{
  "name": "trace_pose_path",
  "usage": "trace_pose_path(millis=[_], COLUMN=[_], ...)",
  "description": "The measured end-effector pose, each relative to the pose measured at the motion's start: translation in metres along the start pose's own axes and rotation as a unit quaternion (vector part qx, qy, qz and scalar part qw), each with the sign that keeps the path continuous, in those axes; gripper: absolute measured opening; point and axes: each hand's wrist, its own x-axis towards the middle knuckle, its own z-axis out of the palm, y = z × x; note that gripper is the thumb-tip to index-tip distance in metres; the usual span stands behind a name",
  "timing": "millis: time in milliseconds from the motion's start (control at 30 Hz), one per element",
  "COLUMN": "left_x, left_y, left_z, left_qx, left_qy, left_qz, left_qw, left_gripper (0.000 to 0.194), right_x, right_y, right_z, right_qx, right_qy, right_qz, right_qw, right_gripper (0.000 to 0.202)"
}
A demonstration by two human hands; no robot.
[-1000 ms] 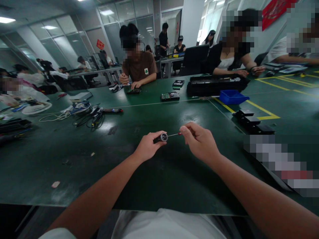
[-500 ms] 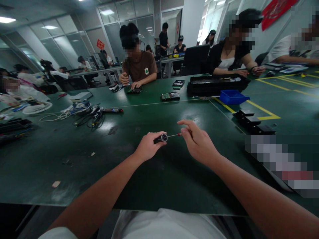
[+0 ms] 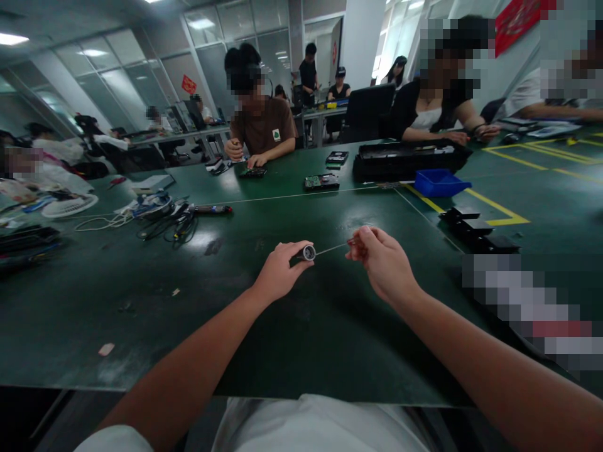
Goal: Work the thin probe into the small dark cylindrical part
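Observation:
My left hand (image 3: 282, 271) grips a short dark cylinder (image 3: 308, 253) between thumb and fingers. A silvery rim circles the cylinder's open end, which faces me, and dark parts show inside. In my closed right hand (image 3: 384, 260) is a screwdriver (image 3: 331, 249) with a thin metal shaft and a red part at the fingers. Its shaft points left, and the tip meets the cylinder's right edge; whether it goes in, I cannot tell. The fingers cover most of the screwdriver's handle. Both hands are above the green table (image 3: 282, 339).
Cables (image 3: 176, 220) and a dark rod-shaped tool (image 3: 214, 209) lie left. Farther off are a hard drive (image 3: 321, 182), a long black housing (image 3: 409, 162) and a blue bin (image 3: 440, 183). Black brackets (image 3: 478, 232) lie right. A co-worker (image 3: 264, 125) sits opposite.
My right hand has turned and its fingers have curled in around the screwdriver's handle. The shaft now slopes more steeply up to the right. My left hand and the cylinder have barely shifted.

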Motion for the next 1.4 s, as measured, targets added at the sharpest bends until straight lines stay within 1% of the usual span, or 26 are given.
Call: trace_pose_path(millis=[100, 200, 367, 567, 633, 667, 767, 833, 867, 967, 1067, 1100, 1200, 1300, 1400], left_x=[0.000, -0.001, -0.002, -0.003, -0.004, -0.004, -0.004, -0.004, -0.003, -0.003, -0.004, -0.004, -0.005, -0.005, -0.005], left_y=[0.000, 0.001, 0.002, 0.000, -0.001, -0.002, -0.003, -0.004, -0.005, -0.006, -0.006, -0.007, -0.009, -0.010, -0.009], left_z=[0.001, 0.001, 0.000, 0.002, 0.003, 0.004, 0.005, 0.004, 0.004, 0.002, 0.002, 0.003, 0.004, 0.004, 0.003], left_qx=[0.005, 0.006, 0.013, 0.005, 0.003, 0.004, 0.008, 0.012, 0.015, 0.021, 0.025, 0.025, 0.024, 0.024, 0.027], left_qy=[-0.009, -0.015, -0.018, -0.030, -0.033, -0.032, -0.028, -0.023, -0.019, -0.012, -0.015, -0.019, -0.025, -0.022, -0.019], left_qz=[-0.012, -0.018, -0.020, -0.025, -0.022, -0.020, -0.018, -0.024, -0.027, -0.030, -0.025, -0.023, -0.018, -0.024, -0.027], left_qw=[1.000, 1.000, 1.000, 0.999, 0.999, 0.999, 0.999, 0.999, 0.999, 0.999, 0.999, 0.999, 0.999, 0.999, 0.999], left_gripper=[0.035, 0.037, 0.039, 0.039, 0.040, 0.041, 0.040, 0.039, 0.039, 0.040, 0.039, 0.039, 0.040, 0.040, 0.039], right_x=[-0.005, -0.013, -0.017, -0.015, -0.015, -0.016, -0.018, -0.018, -0.018, -0.016, -0.013, -0.013, -0.014, -0.017, -0.017], right_y=[-0.004, -0.011, -0.015, -0.018, -0.019, -0.019, -0.021, -0.021, -0.021, -0.021, -0.020, -0.019, -0.018, -0.018, -0.020], right_z=[-0.001, 0.001, 0.003, 0.000, 0.000, 0.000, 0.000, 0.000, -0.001, -0.001, -0.001, -0.001, 0.000, 0.001, 0.002], right_qx=[-0.092, -0.198, -0.255, -0.345, -0.352, -0.350, -0.340, -0.337, -0.338, -0.362, -0.396, -0.399, -0.390, -0.382, -0.373], right_qy=[0.003, -0.012, -0.037, -0.020, -0.025, -0.037, -0.096, -0.126, -0.132, -0.122, -0.103, -0.102, -0.121, -0.143, -0.138], right_qz=[-0.077, -0.133, -0.157, -0.180, -0.182, -0.186, -0.209, -0.220, -0.219, -0.191, -0.170, -0.171, -0.178, -0.185, -0.169], right_qw=[0.993, 0.971, 0.953, 0.921, 0.918, 0.917, 0.912, 0.907, 0.906, 0.904, 0.896, 0.895, 0.895, 0.894, 0.902], right_gripper=[0.025, 0.024, 0.024, 0.034, 0.031, 0.028, 0.018, 0.016, 0.017, 0.018, 0.032, 0.033, 0.026, 0.029, 0.026])
